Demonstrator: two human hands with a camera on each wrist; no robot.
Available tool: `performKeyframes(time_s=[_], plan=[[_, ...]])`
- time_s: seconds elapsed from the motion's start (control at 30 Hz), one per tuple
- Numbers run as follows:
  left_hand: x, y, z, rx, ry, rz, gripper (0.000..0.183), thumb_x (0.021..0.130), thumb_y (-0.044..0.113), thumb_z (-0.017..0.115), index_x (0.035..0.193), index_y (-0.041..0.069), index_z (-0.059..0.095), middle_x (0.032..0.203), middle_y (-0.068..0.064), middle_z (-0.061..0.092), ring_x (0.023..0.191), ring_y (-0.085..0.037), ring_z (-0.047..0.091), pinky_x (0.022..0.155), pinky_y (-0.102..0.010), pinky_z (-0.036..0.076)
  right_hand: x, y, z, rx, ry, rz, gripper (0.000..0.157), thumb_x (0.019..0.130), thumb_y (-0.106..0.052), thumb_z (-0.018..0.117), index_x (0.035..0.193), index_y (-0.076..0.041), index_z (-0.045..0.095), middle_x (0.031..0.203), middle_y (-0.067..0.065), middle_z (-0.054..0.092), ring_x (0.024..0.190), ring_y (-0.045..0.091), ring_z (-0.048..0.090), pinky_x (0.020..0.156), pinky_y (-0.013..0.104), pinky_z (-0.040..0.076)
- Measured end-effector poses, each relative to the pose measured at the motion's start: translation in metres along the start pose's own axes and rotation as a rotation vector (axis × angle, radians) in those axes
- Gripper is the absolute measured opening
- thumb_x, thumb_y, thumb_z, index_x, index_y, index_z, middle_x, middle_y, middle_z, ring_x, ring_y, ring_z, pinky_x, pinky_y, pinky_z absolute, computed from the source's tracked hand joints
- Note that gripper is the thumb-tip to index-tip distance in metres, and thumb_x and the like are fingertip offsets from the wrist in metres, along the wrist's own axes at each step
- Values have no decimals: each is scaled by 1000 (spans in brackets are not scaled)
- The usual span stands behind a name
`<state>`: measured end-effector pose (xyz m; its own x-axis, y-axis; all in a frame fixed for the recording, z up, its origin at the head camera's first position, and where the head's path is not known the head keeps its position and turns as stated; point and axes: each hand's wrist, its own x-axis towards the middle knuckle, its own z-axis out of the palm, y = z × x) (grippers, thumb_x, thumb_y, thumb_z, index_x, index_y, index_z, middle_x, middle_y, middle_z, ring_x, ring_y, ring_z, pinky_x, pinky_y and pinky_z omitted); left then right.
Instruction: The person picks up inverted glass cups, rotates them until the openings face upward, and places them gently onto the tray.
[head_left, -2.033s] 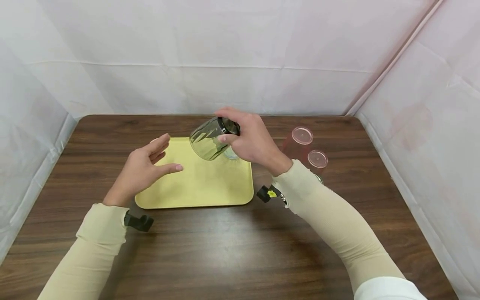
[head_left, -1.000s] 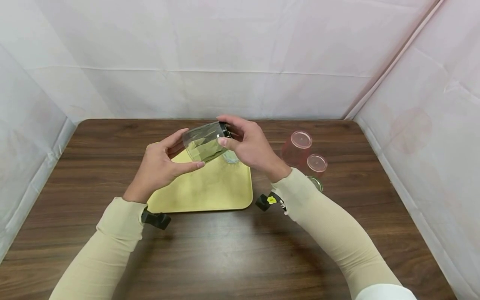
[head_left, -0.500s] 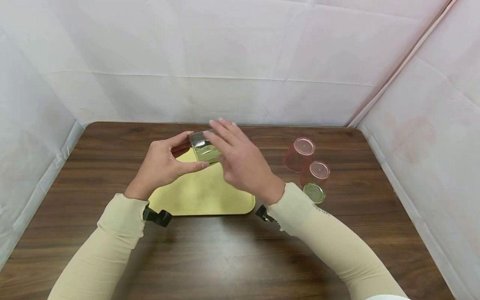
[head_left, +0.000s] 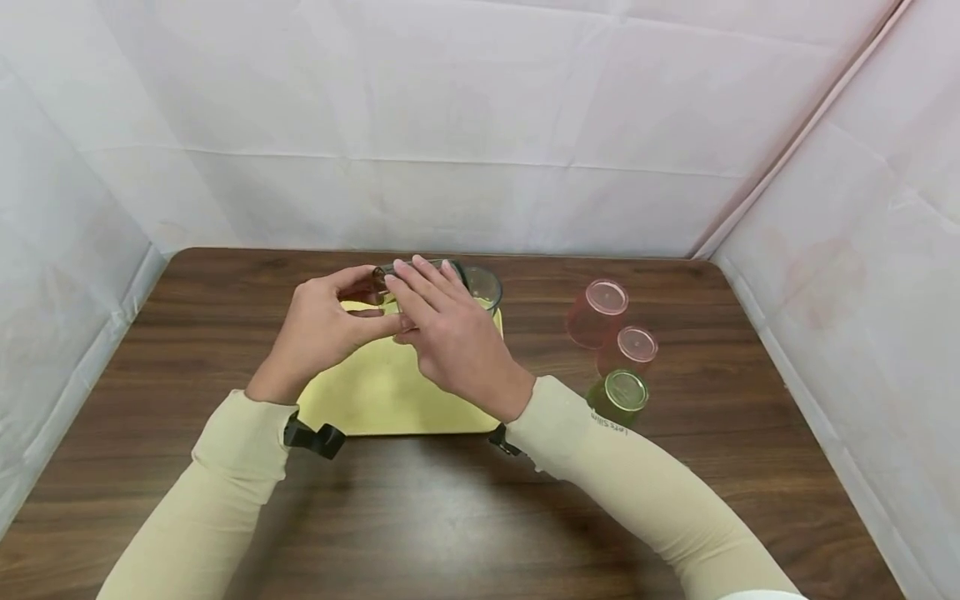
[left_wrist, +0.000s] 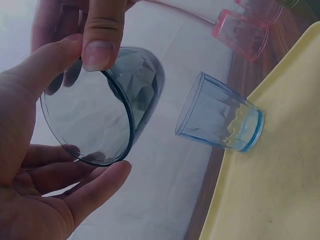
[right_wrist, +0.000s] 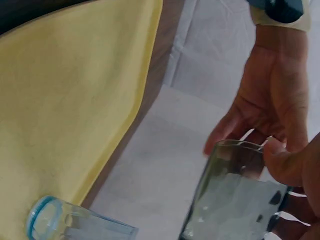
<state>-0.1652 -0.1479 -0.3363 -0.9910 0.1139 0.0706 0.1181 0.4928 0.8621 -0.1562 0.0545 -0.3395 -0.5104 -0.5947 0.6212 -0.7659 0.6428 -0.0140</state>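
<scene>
A smoky grey glass tumbler (left_wrist: 142, 85) is held tilted above the tray, its mouth toward my left hand (head_left: 322, 329). The fingers and thumb of that hand grip it around the rim. My right hand (head_left: 465, 342) lies across the tumbler's side, hiding most of it in the head view; its thumb is at the rim and its fingers go behind the wall. Just beyond, a light blue glass (left_wrist: 220, 115) stands upright, mouth up, at the far right of the yellow tray (head_left: 375, 392).
To the right of the tray, two pink glasses (head_left: 596, 315) and a green glass (head_left: 618, 396) stand upside down in a row on the dark wooden table (head_left: 450, 517). White cloth walls (head_left: 480, 125) enclose the table's back and sides.
At first the right hand alone held the tumbler by its base. Then the left hand took the rim, and the right hand released the base and shifted onto the tumbler's side near the rim.
</scene>
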Motion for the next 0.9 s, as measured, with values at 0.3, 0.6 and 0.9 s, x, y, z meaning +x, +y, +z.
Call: performKeyframes(time_s=[0.3,0.6,0.9], plan=[[-2,-2,-4,-411,-39,-53,76,84,18,90,150,6,55,142,-14,68,125,-10,68,93,-18,59,-2,9,4,418,103,201,60,91,-9,80,145,4,58,149,21,60,141,32,58,126,38,37],[0,-9,7,-767,-1,-27,74,88,-8,77,155,3,47,148,-9,63,121,-4,69,98,-20,58,5,15,15,989,195,553,68,92,0,76,153,5,46,153,23,55,143,30,55,117,38,48],[10,2,9,-665,78,-47,68,93,-5,73,155,2,47,159,-25,48,140,-25,59,96,-17,57,15,16,22,1175,187,654,65,100,6,62,159,5,35,159,26,48,148,33,50,119,48,45]])
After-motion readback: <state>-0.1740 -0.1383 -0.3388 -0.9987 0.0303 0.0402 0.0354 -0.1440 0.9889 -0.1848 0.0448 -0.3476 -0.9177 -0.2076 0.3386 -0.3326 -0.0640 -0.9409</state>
